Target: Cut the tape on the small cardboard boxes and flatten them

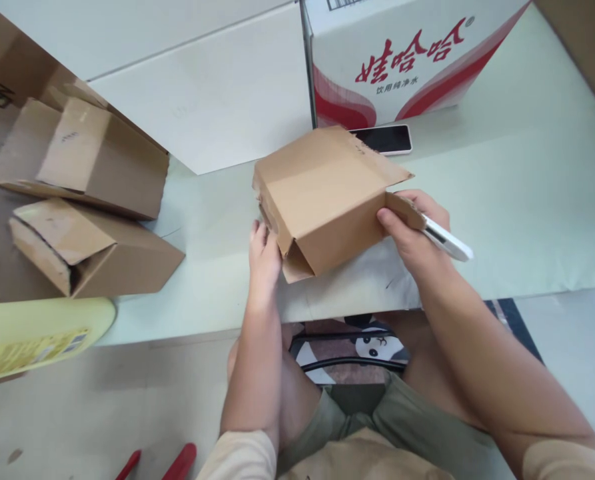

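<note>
A brown cardboard box (pixel 337 187) with ragged, torn edges is held tilted between my two hands above the pale green tabletop. My left hand (pixel 266 257) grips its left side, the fingers partly hidden at the open end. At the right end, my right hand (pixel 422 227) pinches a flap of the box with the thumb on top. The same hand also holds a slim white utility knife (pixel 450 241), whose handle sticks out toward the lower right; its blade is not visible.
Behind the box lies a phone (pixel 384 139), below a white and red carton (pixel 402 67) and a large white box (pixel 202 100). More cardboard boxes (pixel 112 160) are stacked at left, near a yellow container (pixel 42 337). The table's front edge runs above my lap.
</note>
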Tool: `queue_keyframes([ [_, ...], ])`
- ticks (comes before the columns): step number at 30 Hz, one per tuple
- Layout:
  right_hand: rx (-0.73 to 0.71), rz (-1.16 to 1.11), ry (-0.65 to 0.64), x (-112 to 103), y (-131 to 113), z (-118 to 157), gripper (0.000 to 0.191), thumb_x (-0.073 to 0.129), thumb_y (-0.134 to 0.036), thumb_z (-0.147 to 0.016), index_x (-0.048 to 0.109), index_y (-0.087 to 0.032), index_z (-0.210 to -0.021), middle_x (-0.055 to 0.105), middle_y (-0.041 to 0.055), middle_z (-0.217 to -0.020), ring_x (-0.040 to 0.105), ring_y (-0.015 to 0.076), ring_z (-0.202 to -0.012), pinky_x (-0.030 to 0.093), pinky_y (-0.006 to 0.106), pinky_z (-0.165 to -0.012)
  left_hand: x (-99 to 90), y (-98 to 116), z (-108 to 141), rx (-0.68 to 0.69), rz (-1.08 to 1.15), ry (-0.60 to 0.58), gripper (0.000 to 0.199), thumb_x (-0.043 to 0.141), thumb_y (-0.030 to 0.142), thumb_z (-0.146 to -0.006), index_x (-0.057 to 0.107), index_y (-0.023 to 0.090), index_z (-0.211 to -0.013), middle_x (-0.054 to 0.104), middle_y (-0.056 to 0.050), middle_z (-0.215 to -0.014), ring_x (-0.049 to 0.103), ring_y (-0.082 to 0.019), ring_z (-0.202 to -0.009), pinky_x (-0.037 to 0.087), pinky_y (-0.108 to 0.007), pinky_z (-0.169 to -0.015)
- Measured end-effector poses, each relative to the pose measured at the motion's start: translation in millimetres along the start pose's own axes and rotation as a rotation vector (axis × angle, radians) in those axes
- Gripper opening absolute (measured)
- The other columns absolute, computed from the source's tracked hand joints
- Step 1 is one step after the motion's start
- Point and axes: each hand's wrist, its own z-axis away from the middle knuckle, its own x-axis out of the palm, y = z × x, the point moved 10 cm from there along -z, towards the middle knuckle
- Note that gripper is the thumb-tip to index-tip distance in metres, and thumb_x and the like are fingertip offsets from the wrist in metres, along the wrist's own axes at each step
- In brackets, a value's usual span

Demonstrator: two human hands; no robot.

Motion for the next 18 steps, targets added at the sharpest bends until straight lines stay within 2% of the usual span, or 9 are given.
queue_keyframes([
  [2,0.028,0.001,0.018,-2,2,0,0.022,0.081,-0.044,-0.081,0.069,-0.026,-0.086,0.065,-0.0008,-0.077,0.06,0.0202,-0.073,0.049,0.036,-0.067,-9.3,6,0,0.065,-0.096,0.061,0.05,0.07,0.054,-0.09,0.076,0.023,-0.129,0.038,-0.013,-0.175,0.025,-0.036,-0.167,0.025,-0.053,-0.135],
  [3,0.035,0.002,0.025,-3,2,-1,0.023,0.081,-0.045,-0.081,0.068,-0.026,-0.086,0.065,-0.0007,-0.076,0.059,0.0204,-0.073,0.05,0.036,-0.067,-10.7,10,2,0.11,-0.121,0.062,0.053,0.069,0.059,-0.091,0.076,0.026,-0.131,0.034,-0.01,-0.177,0.022,-0.034,-0.168,0.024,-0.051,-0.136],
  [6,0.051,0.005,0.039,-3,4,-1,0.023,0.081,-0.046,-0.08,0.068,-0.027,-0.084,0.064,-0.0008,-0.074,0.058,0.0199,-0.071,0.048,0.036,-0.064,-7.6,26,7,0.267,-0.128,0.023,0.057,0.068,0.075,-0.087,0.08,0.027,-0.115,0.034,-0.007,-0.177,0.025,-0.035,-0.167,0.025,-0.048,-0.135],
  [8,0.053,0.009,0.04,-2,3,-2,0.024,0.081,-0.046,-0.08,0.068,-0.027,-0.084,0.064,-0.0008,-0.074,0.057,0.0196,-0.07,0.047,0.035,-0.063,-7.3,32,10,0.335,-0.083,0.032,0.062,0.068,0.081,-0.083,0.081,0.024,-0.105,0.043,-0.009,-0.171,0.034,-0.036,-0.163,0.028,-0.047,-0.134],
  [10,0.045,0.007,0.02,0,1,-2,0.025,0.081,-0.047,-0.079,0.068,-0.027,-0.083,0.065,-0.0006,-0.075,0.058,0.0194,-0.071,0.047,0.035,-0.064,-10.0,36,12,0.394,0.041,0.063,0.063,0.066,0.08,-0.085,0.079,0.024,-0.109,0.061,-0.012,-0.155,0.049,-0.035,-0.153,0.034,-0.047,-0.131],
  [12,0.027,0.004,0.006,1,-1,-2,0.026,0.08,-0.049,-0.079,0.069,-0.026,-0.082,0.066,-0.0002,-0.076,0.058,0.0194,-0.071,0.048,0.034,-0.064,-14.2,38,13,0.424,0.212,0.095,0.055,0.063,0.072,-0.091,0.077,0.023,-0.112,0.074,-0.01,-0.127,0.064,-0.03,-0.135,0.044,-0.043,-0.123],
  [15,-0.011,-0.013,0.087,-9,-3,-1,0.03,0.07,-0.056,-0.086,0.07,-0.026,-0.085,0.064,0.0005,-0.076,0.059,0.0195,-0.072,0.048,0.035,-0.065,-17.3,36,13,0.383,0.39,0.118,0.041,0.06,0.059,-0.095,0.076,0.021,-0.095,0.074,-0.005,-0.097,0.072,-0.023,-0.103,0.055,-0.033,-0.098],
  [18,-0.029,-0.112,0.236,-23,2,-1,0.035,0.056,-0.057,-0.096,0.068,-0.025,-0.086,0.064,0.0017,-0.081,0.064,0.0202,-0.077,0.051,0.037,-0.072,-17.8,46,20,0.418,0.435,0.108,0.035,0.062,0.049,-0.093,0.071,0.02,-0.077,0.063,-0.002,-0.077,0.061,-0.015,-0.074,0.05,-0.025,-0.07],
])
